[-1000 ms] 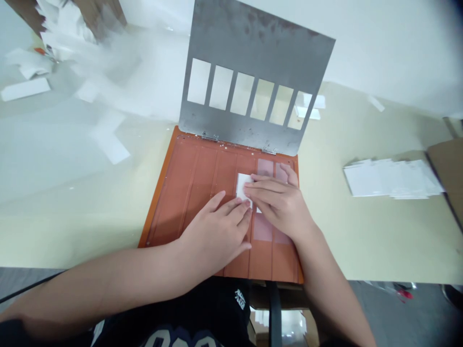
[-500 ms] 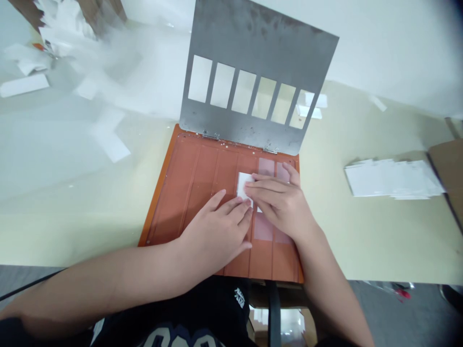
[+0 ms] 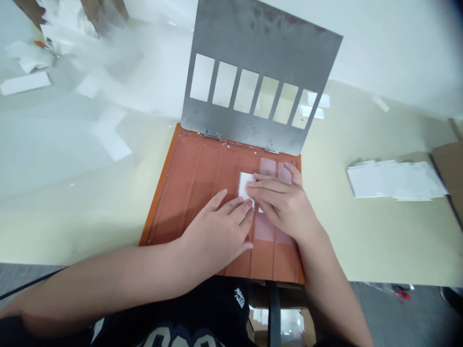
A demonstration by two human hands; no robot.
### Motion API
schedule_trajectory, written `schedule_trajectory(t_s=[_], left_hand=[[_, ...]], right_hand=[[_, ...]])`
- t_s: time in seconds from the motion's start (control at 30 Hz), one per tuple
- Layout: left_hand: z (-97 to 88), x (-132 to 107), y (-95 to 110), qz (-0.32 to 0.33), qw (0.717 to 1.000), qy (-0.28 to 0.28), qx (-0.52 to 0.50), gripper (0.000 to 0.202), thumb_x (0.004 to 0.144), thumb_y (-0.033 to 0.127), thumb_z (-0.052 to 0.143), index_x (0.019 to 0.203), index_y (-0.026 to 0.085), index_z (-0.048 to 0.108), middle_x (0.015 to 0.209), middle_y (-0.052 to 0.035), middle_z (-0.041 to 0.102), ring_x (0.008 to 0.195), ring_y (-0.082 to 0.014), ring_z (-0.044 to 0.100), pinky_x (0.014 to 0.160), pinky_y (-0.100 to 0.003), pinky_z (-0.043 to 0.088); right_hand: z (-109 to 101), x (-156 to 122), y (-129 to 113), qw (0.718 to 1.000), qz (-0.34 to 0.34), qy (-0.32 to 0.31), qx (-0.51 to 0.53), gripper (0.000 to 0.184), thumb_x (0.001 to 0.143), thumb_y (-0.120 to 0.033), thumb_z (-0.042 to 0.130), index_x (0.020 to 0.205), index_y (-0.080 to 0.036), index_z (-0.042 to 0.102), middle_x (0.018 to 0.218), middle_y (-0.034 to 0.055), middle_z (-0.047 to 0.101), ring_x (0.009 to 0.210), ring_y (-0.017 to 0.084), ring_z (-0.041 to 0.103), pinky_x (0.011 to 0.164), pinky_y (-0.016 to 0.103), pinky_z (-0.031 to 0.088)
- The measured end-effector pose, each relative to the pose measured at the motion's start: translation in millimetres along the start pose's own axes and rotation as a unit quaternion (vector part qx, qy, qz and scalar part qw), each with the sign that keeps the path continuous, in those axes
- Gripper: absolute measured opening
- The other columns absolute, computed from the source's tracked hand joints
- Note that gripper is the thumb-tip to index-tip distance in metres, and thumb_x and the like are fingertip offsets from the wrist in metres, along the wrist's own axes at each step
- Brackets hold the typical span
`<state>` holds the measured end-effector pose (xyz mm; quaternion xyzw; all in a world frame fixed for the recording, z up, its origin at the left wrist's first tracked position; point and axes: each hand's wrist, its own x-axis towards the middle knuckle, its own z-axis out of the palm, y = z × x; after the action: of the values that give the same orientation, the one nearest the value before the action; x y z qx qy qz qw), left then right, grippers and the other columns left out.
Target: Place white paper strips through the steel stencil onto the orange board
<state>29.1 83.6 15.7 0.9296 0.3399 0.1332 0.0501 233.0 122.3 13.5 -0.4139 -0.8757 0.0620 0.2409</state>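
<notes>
A small white card lies on the orange grooved base, right of its middle. My left hand lies palm down over the base, fingers spread, fingertips on the card's lower edge. From the right, my right hand holds the card's right side with its fingers bunched together, little finger raised. Part of the card is hidden under the fingers. Pale translucent strips show on the base above and below my right hand, with a sliver of white between. Hinged to the back edge, a grey metal plate with several rectangular cut-outs stands raised.
A fanned stack of white cards lies on the table at right, beside a cardboard box. A few white pieces sit behind the plate. Clear plastic film and white scraps spread over the left side.
Both hands stay on the card in nearly the same pose. The whole view has shifted very slightly; nothing else visibly moved.
</notes>
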Motion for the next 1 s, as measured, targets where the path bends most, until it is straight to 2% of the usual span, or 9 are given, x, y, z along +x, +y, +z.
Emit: schedule_trajectory(t_s=[0.2,0.37,0.53,0.63,0.73,0.87,1.0], left_hand=[[-1.3,0,0,-0.002,1.0,-0.007,0.004,0.048,0.096,0.047,0.059,0.127,0.01,0.064,0.134,-0.0102,0.066,0.12,-0.0236,0.063,0.111,-0.045,0.037],[-1.8,-1,0,0.002,1.0,-0.01,0.003,0.048,0.096,0.047,0.058,0.125,0.01,0.065,0.132,-0.0105,0.068,0.12,-0.0238,0.063,0.111,-0.045,0.037],[-2.0,0,-1,0.0,1.0,-0.016,-0.003,0.05,0.095,0.048,0.06,0.126,0.009,0.064,0.132,-0.0111,0.068,0.122,-0.0249,0.062,0.111,-0.046,0.036],[-2.6,1,-2,0.003,1.0,-0.027,-0.009,0.05,0.095,0.047,0.06,0.127,0.009,0.063,0.13,-0.0114,0.069,0.121,-0.025,0.063,0.112,-0.045,0.036],[-2.5,0,-4,0.007,1.0,-0.023,-0.016,0.047,0.097,0.045,0.056,0.128,0.009,0.063,0.131,-0.0112,0.068,0.12,-0.0248,0.063,0.112,-0.045,0.035],[-2.0,1,-7,0.013,0.999,-0.013,-0.027,0.041,0.099,0.042,0.054,0.124,0.012,0.065,0.129,-0.0101,0.069,0.119,-0.0243,0.064,0.112,-0.044,0.033],[-3.0,5,-11,0.024,0.999,0.002,-0.032,0.034,0.097,0.038,0.058,0.116,0.012,0.068,0.122,-0.0082,0.073,0.111,-0.0236,0.066,0.109,-0.043,0.034]], right_hand=[[-5,-2,0,1.0,-0.012,-0.023,0.006,0.021,0.091,-0.013,0.056,0.1,-0.023,0.073,0.106,-0.0008,0.078,0.11,0.025,0.071,0.12,0.054,0.022],[-5,-2,0,0.999,-0.02,-0.015,0.021,0.018,0.087,-0.016,0.056,0.086,-0.023,0.072,0.107,-0.0001,0.077,0.113,0.027,0.066,0.116,0.056,0.021],[-3,-2,-3,0.999,-0.011,-0.046,-0.009,0.034,0.091,-0.016,0.049,0.111,-0.026,0.074,0.123,0.0057,0.069,0.111,0.028,0.059,0.102,0.055,0.027],[-4,-2,-2,0.998,-0.004,-0.059,0.007,0.034,0.09,-0.017,0.049,0.106,-0.03,0.076,0.126,0.0035,0.066,0.112,0.028,0.056,0.098,0.052,0.028],[-6,-4,2,0.999,0.031,-0.034,0.006,0.033,0.087,-0.017,0.051,0.097,-0.034,0.078,0.122,0.0002,0.067,0.113,0.028,0.054,0.097,0.051,0.028],[-7,-5,5,0.998,0.063,-0.005,-0.012,0.027,0.083,-0.017,0.056,0.08,-0.033,0.077,0.112,-0.003,0.071,0.111,0.028,0.054,0.096,0.049,0.028],[-5,-4,6,0.997,0.074,0.018,-0.016,0.025,0.081,-0.016,0.056,0.083,-0.031,0.076,0.11,-0.0021,0.072,0.111,0.027,0.056,0.096,0.048,0.028]])
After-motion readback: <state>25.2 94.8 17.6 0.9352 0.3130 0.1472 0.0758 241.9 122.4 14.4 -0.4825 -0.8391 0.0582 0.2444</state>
